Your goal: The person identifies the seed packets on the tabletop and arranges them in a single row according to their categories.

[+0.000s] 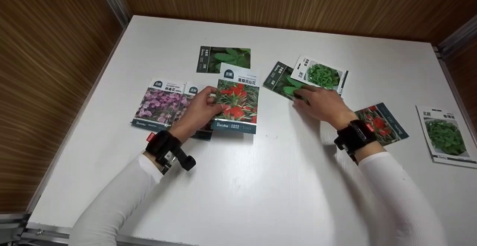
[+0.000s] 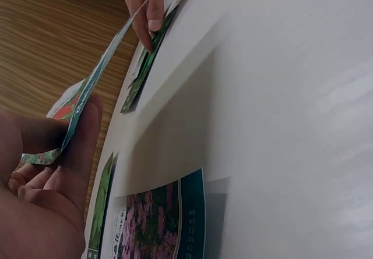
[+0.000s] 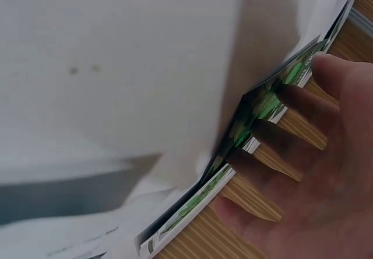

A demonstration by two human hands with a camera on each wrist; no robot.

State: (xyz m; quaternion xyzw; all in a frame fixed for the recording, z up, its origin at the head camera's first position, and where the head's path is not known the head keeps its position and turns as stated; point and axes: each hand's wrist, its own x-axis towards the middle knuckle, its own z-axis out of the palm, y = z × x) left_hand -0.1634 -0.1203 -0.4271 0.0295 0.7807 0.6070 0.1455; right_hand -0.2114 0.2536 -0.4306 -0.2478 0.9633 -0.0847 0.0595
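My left hand (image 1: 198, 111) pinches a seed packet with red flowers (image 1: 238, 100) between thumb and fingers, held above the table; the left wrist view shows it edge-on and slightly bent. Beneath and beside that hand lie two purple-flower seed packets (image 1: 158, 102), one partly hidden. Spread fingers of my right hand (image 1: 323, 102) touch a dark seed packet with green leaves (image 1: 277, 79). In the right wrist view these fingers rest on its face (image 3: 265, 107) without curling round it. A white green-leaf seed packet (image 1: 323, 75) overlaps the dark one.
Another dark leaf packet (image 1: 229, 57) lies farther back, partly behind the held one. A red-flower packet (image 1: 384, 125) lies under the right wrist, and a white leaf packet (image 1: 445, 134) at the far right. Wood-grain walls (image 1: 279, 3) border the white table (image 1: 238, 186).
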